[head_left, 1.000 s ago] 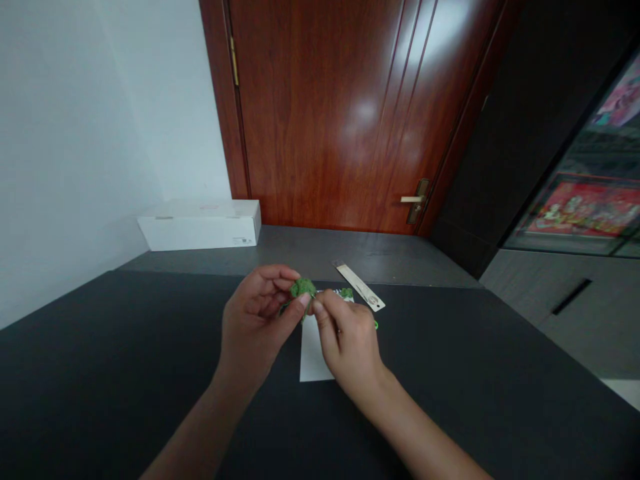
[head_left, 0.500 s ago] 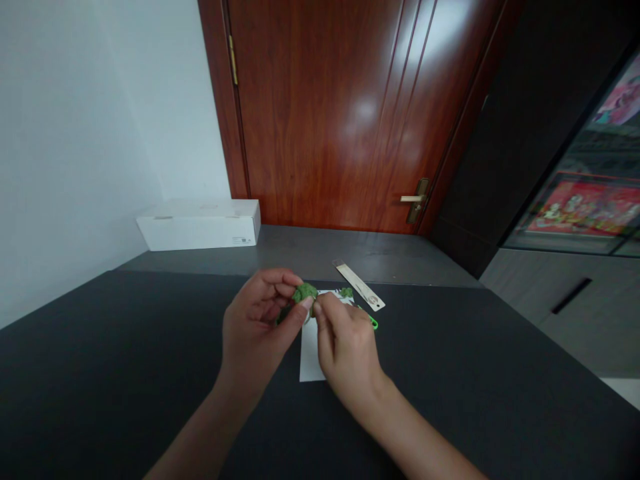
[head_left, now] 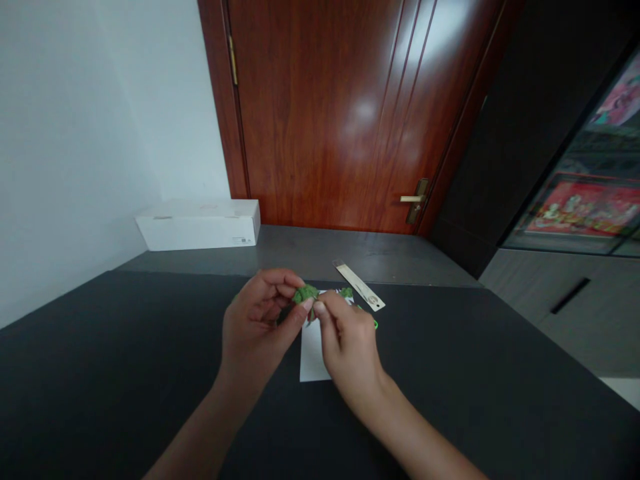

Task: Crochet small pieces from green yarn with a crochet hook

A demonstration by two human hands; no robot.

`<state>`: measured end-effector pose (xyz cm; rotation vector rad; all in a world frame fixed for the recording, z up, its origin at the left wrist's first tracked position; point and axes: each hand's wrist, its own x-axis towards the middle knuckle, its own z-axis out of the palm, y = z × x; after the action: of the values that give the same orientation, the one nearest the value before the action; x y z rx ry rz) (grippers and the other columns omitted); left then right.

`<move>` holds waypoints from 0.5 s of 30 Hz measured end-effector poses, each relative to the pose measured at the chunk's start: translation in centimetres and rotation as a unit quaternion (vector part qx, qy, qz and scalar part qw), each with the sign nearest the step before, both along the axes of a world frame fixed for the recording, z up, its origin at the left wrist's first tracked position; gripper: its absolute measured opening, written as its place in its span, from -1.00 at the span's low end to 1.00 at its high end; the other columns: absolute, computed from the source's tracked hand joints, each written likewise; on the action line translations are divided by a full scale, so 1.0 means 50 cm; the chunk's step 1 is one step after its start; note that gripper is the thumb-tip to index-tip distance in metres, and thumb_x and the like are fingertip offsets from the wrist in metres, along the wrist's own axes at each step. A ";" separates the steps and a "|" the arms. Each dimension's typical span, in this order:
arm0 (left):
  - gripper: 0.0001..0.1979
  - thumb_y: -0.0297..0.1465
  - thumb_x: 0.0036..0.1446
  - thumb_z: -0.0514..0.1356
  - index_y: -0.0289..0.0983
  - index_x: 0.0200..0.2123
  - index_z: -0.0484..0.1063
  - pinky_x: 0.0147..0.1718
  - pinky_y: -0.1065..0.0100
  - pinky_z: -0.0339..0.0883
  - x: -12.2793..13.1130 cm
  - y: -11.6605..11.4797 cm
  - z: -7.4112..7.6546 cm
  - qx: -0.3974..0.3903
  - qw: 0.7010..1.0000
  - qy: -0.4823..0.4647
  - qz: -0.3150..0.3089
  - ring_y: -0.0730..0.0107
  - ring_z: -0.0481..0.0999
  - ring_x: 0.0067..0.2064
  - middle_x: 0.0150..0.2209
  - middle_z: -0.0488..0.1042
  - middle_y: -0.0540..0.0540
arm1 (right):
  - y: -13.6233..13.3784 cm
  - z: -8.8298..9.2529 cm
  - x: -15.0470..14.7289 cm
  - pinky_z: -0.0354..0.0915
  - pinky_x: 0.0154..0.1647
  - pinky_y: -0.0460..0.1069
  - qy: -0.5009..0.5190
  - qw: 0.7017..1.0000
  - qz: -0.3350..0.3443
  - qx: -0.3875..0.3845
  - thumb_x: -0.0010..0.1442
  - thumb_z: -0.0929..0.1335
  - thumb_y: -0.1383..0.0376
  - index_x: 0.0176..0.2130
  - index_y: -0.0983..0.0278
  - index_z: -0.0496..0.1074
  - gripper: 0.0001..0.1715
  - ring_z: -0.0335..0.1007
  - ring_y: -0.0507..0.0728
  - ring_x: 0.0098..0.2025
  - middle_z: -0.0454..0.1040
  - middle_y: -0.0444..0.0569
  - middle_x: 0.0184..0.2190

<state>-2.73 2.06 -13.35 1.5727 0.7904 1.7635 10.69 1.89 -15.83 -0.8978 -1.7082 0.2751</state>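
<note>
Both my hands meet above a dark table. A small crumpled green piece is pinched between thumb and fingers of my left hand. The fingertips of my right hand are closed on the same green piece from the right side. Under the hands lies a white sheet of paper. A second green scrap lies at the paper's far end, and a bright green bit shows past my right knuckles.
A pale ruler-like strip lies at the table's far edge. A white box stands on a grey ledge against the white wall. Behind are a brown wooden door with a brass handle and a dark cabinet with a glass front.
My fingers have shifted slightly on the green piece, which now sits a little lower and flatter between them. Nothing else moved.
</note>
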 end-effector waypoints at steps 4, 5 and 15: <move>-0.73 -0.57 0.07 0.37 -0.17 -0.16 0.54 -0.37 0.55 0.46 -0.003 0.003 -0.008 -0.030 0.998 -0.029 -0.050 0.53 0.56 -0.38 -0.36 0.57 0.06 | -0.003 0.012 0.004 0.13 -0.45 -0.12 0.062 0.991 0.091 -0.077 0.42 0.23 0.25 -0.42 0.23 0.35 -0.65 0.25 -0.02 -0.53 0.31 -0.21 -0.58; -0.73 -0.56 0.07 0.37 -0.17 -0.16 0.56 -0.36 0.56 0.47 -0.004 0.003 -0.009 -0.038 0.997 -0.031 -0.054 0.53 0.57 -0.36 -0.34 0.59 0.05 | -0.004 0.015 0.005 0.13 -0.43 -0.12 0.058 0.991 0.091 -0.076 0.42 0.24 0.25 -0.40 0.24 0.36 -0.66 0.25 -0.02 -0.51 0.31 -0.22 -0.56; -0.85 -0.51 0.10 0.36 -0.22 -0.24 0.58 -0.27 0.47 0.52 -0.002 -0.003 0.002 -0.037 0.999 0.015 0.006 0.43 0.63 -0.28 -0.29 0.64 -0.01 | -0.018 0.021 0.003 0.20 -0.34 -0.08 0.052 0.993 0.076 -0.079 0.42 0.21 0.26 -0.27 0.23 0.26 -0.82 0.31 0.02 -0.38 0.36 -0.15 -0.40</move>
<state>-2.83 1.88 -13.27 1.5532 0.8713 1.7030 10.83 0.98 -14.79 -0.8527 -1.6763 0.5565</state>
